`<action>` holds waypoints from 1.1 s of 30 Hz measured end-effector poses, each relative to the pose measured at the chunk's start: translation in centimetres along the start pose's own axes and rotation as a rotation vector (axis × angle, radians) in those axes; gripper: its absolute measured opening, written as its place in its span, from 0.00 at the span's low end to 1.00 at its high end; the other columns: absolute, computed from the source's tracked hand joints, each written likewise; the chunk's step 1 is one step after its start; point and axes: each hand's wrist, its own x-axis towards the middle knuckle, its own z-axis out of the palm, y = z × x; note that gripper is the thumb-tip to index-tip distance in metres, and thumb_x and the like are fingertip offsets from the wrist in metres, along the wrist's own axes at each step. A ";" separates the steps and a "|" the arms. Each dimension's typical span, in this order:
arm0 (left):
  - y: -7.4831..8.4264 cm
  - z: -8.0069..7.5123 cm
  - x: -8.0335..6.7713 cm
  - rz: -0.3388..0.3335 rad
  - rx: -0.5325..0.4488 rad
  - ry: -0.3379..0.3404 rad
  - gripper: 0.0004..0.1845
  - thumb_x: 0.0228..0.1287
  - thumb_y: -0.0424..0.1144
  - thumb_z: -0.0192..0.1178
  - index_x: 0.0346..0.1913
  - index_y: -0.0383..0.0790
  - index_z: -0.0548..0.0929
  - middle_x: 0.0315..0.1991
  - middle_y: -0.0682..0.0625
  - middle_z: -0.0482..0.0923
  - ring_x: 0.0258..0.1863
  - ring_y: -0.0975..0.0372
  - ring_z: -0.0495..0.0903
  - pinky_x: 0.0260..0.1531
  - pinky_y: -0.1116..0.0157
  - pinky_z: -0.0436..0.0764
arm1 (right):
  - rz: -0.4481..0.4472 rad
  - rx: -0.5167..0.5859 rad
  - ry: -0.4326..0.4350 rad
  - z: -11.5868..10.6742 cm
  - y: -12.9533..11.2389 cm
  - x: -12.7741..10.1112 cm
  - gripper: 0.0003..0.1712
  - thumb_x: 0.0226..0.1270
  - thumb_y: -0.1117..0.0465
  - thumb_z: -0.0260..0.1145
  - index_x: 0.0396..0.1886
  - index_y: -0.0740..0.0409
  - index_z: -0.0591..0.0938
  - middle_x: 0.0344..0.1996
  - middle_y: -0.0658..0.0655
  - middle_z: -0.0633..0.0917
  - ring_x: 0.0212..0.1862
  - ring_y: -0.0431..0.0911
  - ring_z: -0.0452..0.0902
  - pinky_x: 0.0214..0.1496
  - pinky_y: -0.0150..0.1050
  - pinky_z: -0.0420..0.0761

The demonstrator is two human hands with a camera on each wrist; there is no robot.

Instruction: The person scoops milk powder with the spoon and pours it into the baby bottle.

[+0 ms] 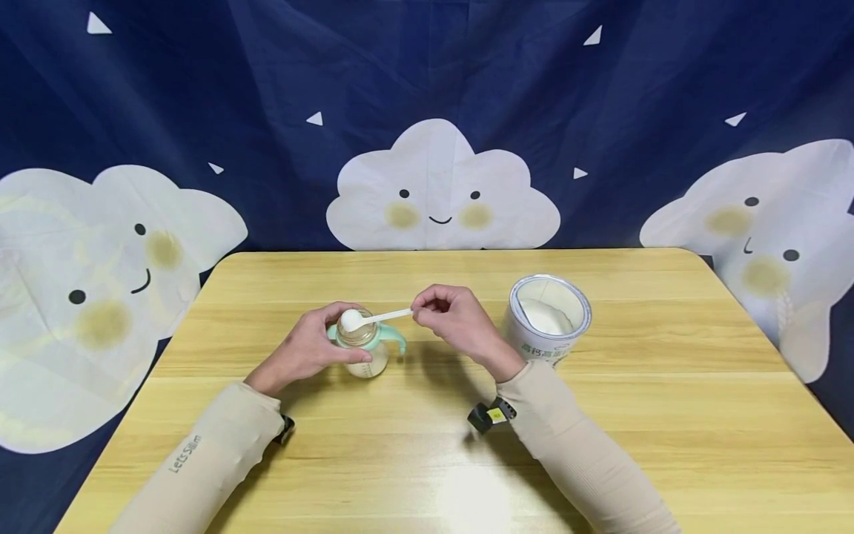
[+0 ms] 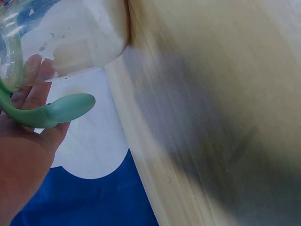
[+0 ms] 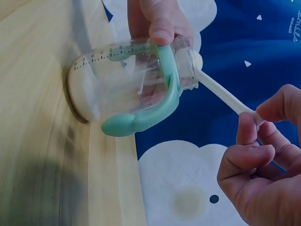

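A clear baby bottle with green handles stands on the wooden table, with white powder in its bottom. My left hand grips the bottle round its side. One green handle lies across the left palm. My right hand pinches the end of a white scoop, whose bowl sits over the bottle's open mouth. In the right wrist view the scoop reaches from the right hand's fingers to the bottle neck.
An open tin of white powder stands right of my right hand. A dark blue cloth with white clouds hangs behind the table. Each wrist wears a small black camera.
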 end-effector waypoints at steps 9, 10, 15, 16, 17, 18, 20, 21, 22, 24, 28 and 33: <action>0.0 0.0 0.0 0.005 0.002 -0.005 0.35 0.43 0.38 0.83 0.58 0.36 0.80 0.44 0.47 0.83 0.43 0.56 0.80 0.45 0.65 0.80 | -0.019 -0.029 0.019 -0.2 -0.2 -0.1 0.06 0.60 0.70 0.65 0.36 0.68 0.85 0.25 0.51 0.80 0.29 0.41 0.70 0.30 0.28 0.70; 0.0 0.0 0.0 0.004 0.004 -0.004 0.35 0.43 0.38 0.82 0.58 0.36 0.80 0.44 0.47 0.84 0.43 0.56 0.80 0.45 0.65 0.80 | -0.021 -0.028 0.027 -0.3 -0.2 -0.1 0.06 0.60 0.70 0.65 0.36 0.68 0.85 0.25 0.51 0.80 0.29 0.41 0.70 0.30 0.28 0.69; 0.1 0.0 -0.1 0.000 0.007 0.002 0.35 0.43 0.37 0.82 0.57 0.33 0.79 0.45 0.46 0.84 0.43 0.55 0.81 0.45 0.66 0.80 | -0.033 -0.016 0.046 -0.5 -0.4 -0.2 0.05 0.60 0.70 0.65 0.35 0.67 0.85 0.24 0.50 0.81 0.28 0.40 0.70 0.29 0.28 0.69; 0.1 0.0 -0.1 -0.001 0.002 0.000 0.35 0.43 0.36 0.82 0.57 0.33 0.79 0.45 0.46 0.84 0.43 0.55 0.81 0.46 0.65 0.80 | -0.032 -0.022 0.044 -0.5 -0.4 -0.2 0.05 0.60 0.70 0.65 0.35 0.67 0.85 0.24 0.50 0.80 0.28 0.40 0.70 0.29 0.28 0.69; 0.1 0.0 -0.1 -0.001 -0.002 0.000 0.36 0.43 0.36 0.82 0.58 0.33 0.79 0.45 0.45 0.83 0.44 0.56 0.81 0.46 0.65 0.80 | -0.028 -0.027 0.039 -0.5 -0.4 -0.3 0.05 0.60 0.70 0.65 0.35 0.67 0.85 0.24 0.50 0.80 0.28 0.40 0.70 0.29 0.28 0.69; 0.0 0.0 -0.1 -0.002 -0.006 -0.002 0.36 0.43 0.36 0.82 0.58 0.33 0.79 0.45 0.45 0.83 0.44 0.56 0.81 0.46 0.64 0.81 | -0.021 -0.033 0.030 -0.5 -0.3 -0.3 0.06 0.60 0.71 0.64 0.36 0.67 0.85 0.25 0.50 0.80 0.28 0.41 0.70 0.30 0.28 0.69; 0.0 -0.1 -0.1 -0.005 -0.007 -0.003 0.36 0.43 0.36 0.82 0.59 0.34 0.79 0.46 0.46 0.83 0.44 0.56 0.81 0.46 0.65 0.81 | -0.001 -0.042 0.012 -0.5 -0.3 -0.4 0.07 0.61 0.70 0.63 0.37 0.68 0.85 0.25 0.50 0.79 0.29 0.41 0.70 0.30 0.29 0.69; 0.0 -0.1 -0.1 -0.007 -0.007 -0.003 0.37 0.43 0.36 0.82 0.59 0.34 0.79 0.46 0.46 0.83 0.44 0.56 0.81 0.46 0.65 0.81 | 0.010 -0.050 0.006 -0.5 -0.3 -0.4 0.08 0.61 0.70 0.63 0.37 0.68 0.85 0.25 0.51 0.79 0.29 0.41 0.70 0.31 0.29 0.69; 0.0 -0.1 -0.1 -0.010 -0.006 -0.001 0.37 0.43 0.36 0.82 0.59 0.35 0.79 0.46 0.46 0.83 0.44 0.57 0.81 0.46 0.65 0.81 | 0.018 -0.060 0.005 -0.5 -0.3 -0.4 0.08 0.61 0.70 0.63 0.37 0.68 0.85 0.25 0.50 0.80 0.29 0.41 0.70 0.31 0.29 0.69; 0.0 -0.1 -0.1 -0.009 0.007 0.002 0.37 0.43 0.37 0.82 0.59 0.34 0.79 0.46 0.46 0.83 0.44 0.57 0.80 0.46 0.67 0.80 | 0.025 -0.067 0.008 -0.4 -0.4 -0.4 0.08 0.62 0.69 0.63 0.38 0.67 0.86 0.26 0.51 0.81 0.29 0.41 0.70 0.30 0.29 0.70; 0.1 -0.2 -0.2 -0.010 0.040 0.005 0.37 0.44 0.38 0.82 0.59 0.32 0.79 0.45 0.45 0.83 0.44 0.57 0.80 0.47 0.66 0.80 | 0.027 -0.046 0.032 -0.5 -0.6 -0.2 0.08 0.62 0.67 0.63 0.37 0.66 0.86 0.26 0.51 0.83 0.28 0.40 0.72 0.30 0.29 0.72; 0.4 -0.3 -0.1 -0.016 0.083 -0.006 0.38 0.44 0.41 0.82 0.59 0.32 0.78 0.45 0.45 0.84 0.45 0.55 0.80 0.50 0.58 0.79 | 0.055 0.097 0.028 -0.7 -0.9 -0.2 0.10 0.62 0.68 0.60 0.38 0.69 0.84 0.27 0.52 0.84 0.30 0.41 0.76 0.31 0.29 0.75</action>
